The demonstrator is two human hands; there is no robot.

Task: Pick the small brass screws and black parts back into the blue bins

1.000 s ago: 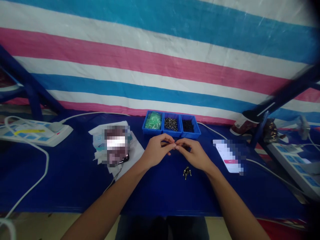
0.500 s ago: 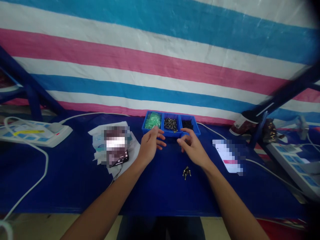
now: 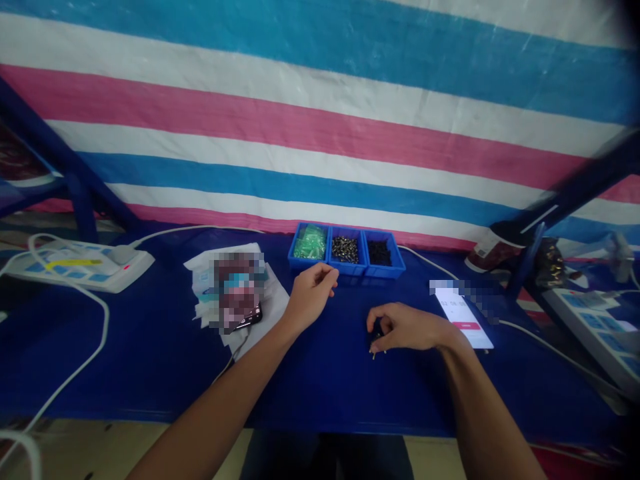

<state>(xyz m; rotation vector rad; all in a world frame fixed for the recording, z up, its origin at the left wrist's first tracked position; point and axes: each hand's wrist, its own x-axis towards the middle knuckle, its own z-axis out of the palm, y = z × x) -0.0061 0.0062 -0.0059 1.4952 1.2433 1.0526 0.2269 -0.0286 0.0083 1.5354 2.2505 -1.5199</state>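
My left hand (image 3: 314, 293) hovers just in front of the blue bins, its fingertips pressed together. Whatever may be between them is hidden. My right hand (image 3: 407, 327) is lower on the table, thumb and forefinger curved apart around a few small brass-coloured pieces with dark parts (image 3: 374, 355). The fingers hide most of these pieces. Behind the hands stand three joined blue bins: the left bin (image 3: 310, 265) has green translucent pieces, the middle bin (image 3: 347, 269) small shiny metal parts, the right bin (image 3: 385, 272) small black parts.
On the left, a phone (image 3: 250, 319) lies on crumpled white packaging (image 3: 273, 300), near a white power strip (image 3: 120, 275). To the right are a lit phone (image 3: 467, 327) with a cable, a dark cup (image 3: 487, 252) and another power strip (image 3: 590, 327). Striped sheeting (image 3: 320, 120) hangs behind the blue table (image 3: 320, 393).
My right hand has come down and toward me, from near the bins to the small brass-coloured pieces. My left hand's spread fingers have drawn together. The view has shifted slightly.
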